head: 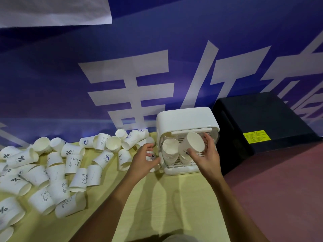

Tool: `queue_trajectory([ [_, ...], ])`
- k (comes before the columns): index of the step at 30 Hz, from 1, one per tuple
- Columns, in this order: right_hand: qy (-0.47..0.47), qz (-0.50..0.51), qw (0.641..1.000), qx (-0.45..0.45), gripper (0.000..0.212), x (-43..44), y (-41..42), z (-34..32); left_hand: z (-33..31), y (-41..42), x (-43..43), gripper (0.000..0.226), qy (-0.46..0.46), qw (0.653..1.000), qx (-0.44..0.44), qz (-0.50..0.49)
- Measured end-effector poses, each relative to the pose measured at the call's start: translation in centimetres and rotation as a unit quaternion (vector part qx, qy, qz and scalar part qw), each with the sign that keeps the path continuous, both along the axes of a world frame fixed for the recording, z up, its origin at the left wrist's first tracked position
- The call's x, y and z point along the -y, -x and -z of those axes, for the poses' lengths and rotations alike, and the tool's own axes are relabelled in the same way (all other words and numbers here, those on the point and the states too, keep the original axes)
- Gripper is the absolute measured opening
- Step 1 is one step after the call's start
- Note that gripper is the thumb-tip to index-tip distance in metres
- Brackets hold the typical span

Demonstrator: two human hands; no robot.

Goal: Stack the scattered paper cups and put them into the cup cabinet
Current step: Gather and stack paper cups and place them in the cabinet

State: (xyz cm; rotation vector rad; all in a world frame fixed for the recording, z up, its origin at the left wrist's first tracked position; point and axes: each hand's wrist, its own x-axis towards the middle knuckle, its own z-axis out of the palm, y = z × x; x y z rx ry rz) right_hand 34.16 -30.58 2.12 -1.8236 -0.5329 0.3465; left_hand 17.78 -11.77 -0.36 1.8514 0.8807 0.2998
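Across the back, a blue banner (174, 49) with large white characters. Below it, a pale wooden tabletop (157, 206). At the right, against the banner, a black box (258, 123) bearing a yellow label (256, 136). Over the tabletop's left half, scattered paper cups (57, 172), white with small prints, most on their sides. Just left of the black box, the white cup cabinet (185, 117), front open, stacks of cups (170, 151) standing inside. Before that opening, the right hand (207, 158), fingers and thumb wrapped round a single tilted cup (194, 142), mouth toward the camera. Beside the cabinet's left edge, the left hand (146, 160), fingers curved over a printed cup (151, 157); grip or mere touch impossible to tell.
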Motion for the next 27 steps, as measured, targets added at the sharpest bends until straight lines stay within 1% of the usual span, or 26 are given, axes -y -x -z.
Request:
queue_trajectory([
  [3,0.016,0.023,0.999,0.017,0.069,0.7,-0.5,1.0,0.6,0.2,0.0,0.055,0.01,1.0,-0.014,-0.005],
  [7,0.082,0.007,0.996,0.042,0.068,0.2,-0.7,2.5,1.2,0.1,-0.1,0.055,0.016,0.999,-0.029,0.001],
  [10,0.139,-0.006,0.989,0.051,0.072,-0.6,-0.9,3.9,1.6,-0.1,-0.4,0.055,0.021,0.999,-0.033,0.0],
  [14,0.17,-0.032,0.984,0.029,0.079,-1.3,-1.1,5.4,2.3,0.0,-1.0,0.049,0.022,0.999,-0.033,-0.008],
  [18,0.218,-0.041,0.975,0.034,0.092,-1.7,-1.3,6.3,3.0,0.0,-1.3,0.048,0.022,0.999,-0.043,-0.01],
  [19,0.223,-0.044,0.973,0.032,0.091,-1.9,-1.3,6.3,3.1,-0.1,-1.3,0.048,0.022,0.999,-0.045,-0.008],
  [23,0.226,-0.06,0.972,0.015,0.074,-2.3,-1.4,6.7,3.5,-0.1,-1.3,0.048,0.029,0.998,-0.052,0.001],
  [27,0.234,-0.038,0.971,-0.004,0.072,-2.9,-2.1,6.7,3.8,-0.1,-1.4,0.046,0.035,0.998,-0.055,-0.002],
])
